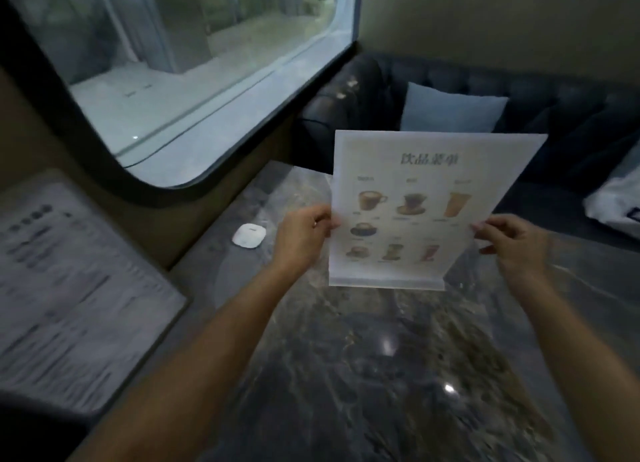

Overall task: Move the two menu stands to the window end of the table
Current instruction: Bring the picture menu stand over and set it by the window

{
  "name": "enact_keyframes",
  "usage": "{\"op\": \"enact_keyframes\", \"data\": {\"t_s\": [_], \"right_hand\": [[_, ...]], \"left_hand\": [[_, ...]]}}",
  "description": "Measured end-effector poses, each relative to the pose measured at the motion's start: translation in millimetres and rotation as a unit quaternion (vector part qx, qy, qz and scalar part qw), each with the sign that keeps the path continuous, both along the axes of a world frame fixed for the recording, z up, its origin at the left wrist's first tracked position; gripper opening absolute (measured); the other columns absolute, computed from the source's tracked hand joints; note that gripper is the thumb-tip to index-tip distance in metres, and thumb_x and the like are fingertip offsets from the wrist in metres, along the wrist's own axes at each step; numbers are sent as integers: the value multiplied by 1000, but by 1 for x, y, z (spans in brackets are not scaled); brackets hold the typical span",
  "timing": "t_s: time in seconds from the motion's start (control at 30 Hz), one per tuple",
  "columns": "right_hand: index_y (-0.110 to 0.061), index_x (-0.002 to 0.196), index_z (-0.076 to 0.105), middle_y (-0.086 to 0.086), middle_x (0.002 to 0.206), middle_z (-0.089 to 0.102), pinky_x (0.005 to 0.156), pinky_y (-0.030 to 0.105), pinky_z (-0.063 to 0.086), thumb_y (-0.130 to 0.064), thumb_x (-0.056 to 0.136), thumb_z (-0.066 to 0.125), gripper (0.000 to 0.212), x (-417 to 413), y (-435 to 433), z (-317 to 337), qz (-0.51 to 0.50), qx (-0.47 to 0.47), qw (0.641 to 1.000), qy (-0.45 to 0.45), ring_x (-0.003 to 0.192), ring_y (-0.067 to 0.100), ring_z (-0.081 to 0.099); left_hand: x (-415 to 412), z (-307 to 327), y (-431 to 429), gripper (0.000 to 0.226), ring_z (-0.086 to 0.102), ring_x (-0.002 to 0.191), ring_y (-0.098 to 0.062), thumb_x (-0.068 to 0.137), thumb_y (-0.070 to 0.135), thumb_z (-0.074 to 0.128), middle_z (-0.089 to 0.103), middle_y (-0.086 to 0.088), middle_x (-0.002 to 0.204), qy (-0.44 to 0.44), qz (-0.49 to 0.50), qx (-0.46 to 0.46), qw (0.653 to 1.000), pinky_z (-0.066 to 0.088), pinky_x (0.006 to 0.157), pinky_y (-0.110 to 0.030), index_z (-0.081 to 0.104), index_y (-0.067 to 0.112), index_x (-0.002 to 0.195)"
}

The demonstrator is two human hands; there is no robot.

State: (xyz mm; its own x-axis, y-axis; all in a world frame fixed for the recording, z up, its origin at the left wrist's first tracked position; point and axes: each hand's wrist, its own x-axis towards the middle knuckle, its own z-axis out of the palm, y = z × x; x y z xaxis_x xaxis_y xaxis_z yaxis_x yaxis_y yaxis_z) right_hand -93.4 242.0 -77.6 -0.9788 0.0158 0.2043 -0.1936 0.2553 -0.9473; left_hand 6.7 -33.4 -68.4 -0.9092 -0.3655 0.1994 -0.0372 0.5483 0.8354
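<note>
Both arms extended, left hand (304, 234), right hand (512, 243) pinching closed

The white sheet-like acrylic menu stand (426, 208) carries brown and orange drink pictures under grey lettering. The polished stone desk (381, 375) is dark grey with tan marble veining. At ten o'clock from the stand's foot lies a small white rounded puck (249, 235); at twelve o'clock, a pale blue square cushion (450, 109) on a dark navy tufted sofa (571, 115).

A single view, taken from the person's head, looks forward and steeply down along both forearms, which enter from the lower edge of the frame. The dark marbled counter (363, 375) fills the lower middle and lies close beneath the lens. The wide angle bends straight lines: the window (180, 66) curves across the upper left, and a dark sofa (571, 122) sits in the upper right, beyond the counter's far end. The picture is slightly blurred throughout.
</note>
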Motion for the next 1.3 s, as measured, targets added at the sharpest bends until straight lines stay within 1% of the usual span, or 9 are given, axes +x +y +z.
{"op": "enact_keyframes", "data": {"t_s": [0.1, 0.2, 0.3, 0.43, 0.6, 0.77, 0.9, 1.13, 1.3], "right_hand": [[-13, 81, 67, -2, 74, 64, 45, 8, 48, -5, 78, 63, 9, -4, -54, 2, 64, 25, 998, 9, 53, -5, 60], [-11, 77, 67, 6, 75, 66, 52, 18, 54, -4, 77, 64, 7, -7, -105, -1, 112, 31, 993, 2, 59, 11, 63], [-6, 78, 68, -3, 69, 66, 56, 21, 55, -3, 78, 62, 7, -9, -154, -8, 139, 24, 990, -18, 57, 11, 63], [-9, 75, 67, 9, 78, 66, 62, 27, 53, -7, 80, 61, 8, -12, -213, -16, 162, 31, 986, -36, 67, 20, 62], [-3, 81, 65, 12, 78, 64, 56, 14, 54, -2, 81, 59, 7, -21, -266, -25, 200, 5, 979, -42, 62, 15, 60], [-10, 71, 60, 10, 73, 60, 57, 13, 54, 3, 82, 56, 17, -28, -298, -32, 243, -13, 966, -83, 63, 13, 61], [-1, 86, 59, 11, 79, 59, 60, 14, 55, 7, 82, 53, 11, -27, -308, -34, 259, -48, 960, -100, 73, 21, 58], [-10, 83, 58, 16, 93, 58, 66, 24, 58, -1, 88, 48, 15, -26, -323, -35, 259, -51, 958, -114, 81, 23, 62], [-22, 75, 58, 5, 86, 61, 65, 26, 58, -8, 91, 46, 25, -21, -340, -32, 258, -54, 957, -119, 80, 17, 61]], "left_hand": [[19, 3, -44, 11, 66, 72, -22, 84, 7, 58, 72, -10, 85, 5, 51, -32, 998, 56, 73, -45, 69, 10, 83], [37, 3, -86, 14, 68, 75, -22, 84, 7, 57, 74, -10, 89, -7, 93, -38, 995, 57, 75, -44, 69, 12, 88], [55, 1, -121, 14, 66, 74, -15, 85, 7, 57, 74, -4, 87, -2, 117, -79, 990, 58, 71, -37, 69, 16, 85], [71, -5, -158, 12, 66, 79, -22, 83, 5, 58, 75, -8, 89, -17, 161, -113, 980, 56, 73, -38, 68, 12, 84], [85, -15, -187, 12, 66, 81, -26, 84, 5, 57, 75, -12, 89, -18, 187, -125, 974, 54, 70, -38, 69, 8, 83], [87, -30, -206, 13, 63, 79, -29, 87, 9, 54, 72, -17, 89, -58, 207, -119, 969, 49, 65, -38, 64, 2, 82], [89, -27, -211, 20, 60, 79, -32, 91, 21, 50, 67, -16, 85, -119, 186, -137, 966, 41, 59, -33, 59, 6, 83], [104, 44, -216, 9, 63, 69, -26, 87, 23, 58, 68, -8, 78, 61, 201, -168, 963, 54, 61, -47, 53, 15, 86], [107, 71, -230, 8, 64, 73, -25, 87, 22, 59, 68, -5, 80, 72, 184, -161, 967, 55, 65, -47, 57, 15, 91]]}}
